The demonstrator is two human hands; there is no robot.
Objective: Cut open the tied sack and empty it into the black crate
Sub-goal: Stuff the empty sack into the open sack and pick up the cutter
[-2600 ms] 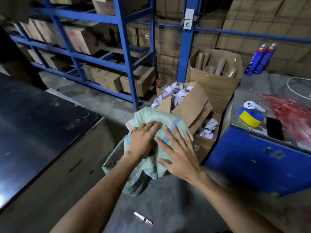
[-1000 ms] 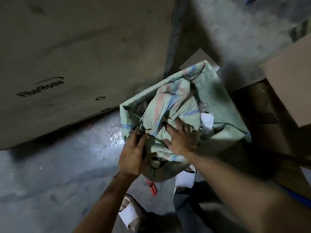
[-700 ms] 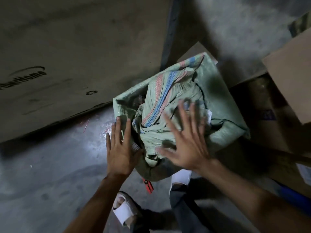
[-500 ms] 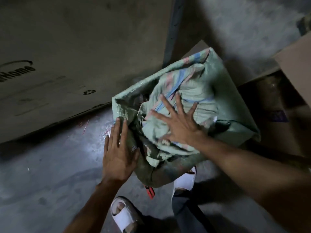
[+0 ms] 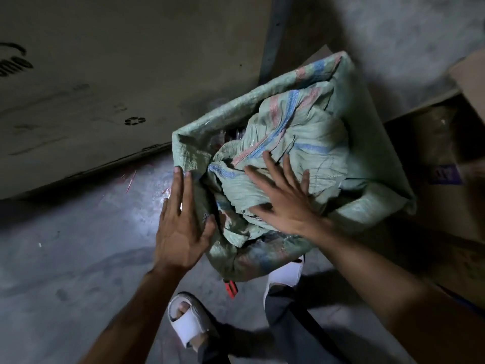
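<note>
Green woven sack (image 5: 349,143) under flat, spread fingers (image 5: 273,169) (both hands, nothing gripped)

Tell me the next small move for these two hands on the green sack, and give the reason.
Probably curl the right hand into the bunched top of the green sack to grip it. Both hands lie flat with straight fingers: the right presses the crumpled folds, the left hand rests against the sack's side. Neither holds anything, no black crate shows here, and the sack stands on the floor by the sandals.
</note>
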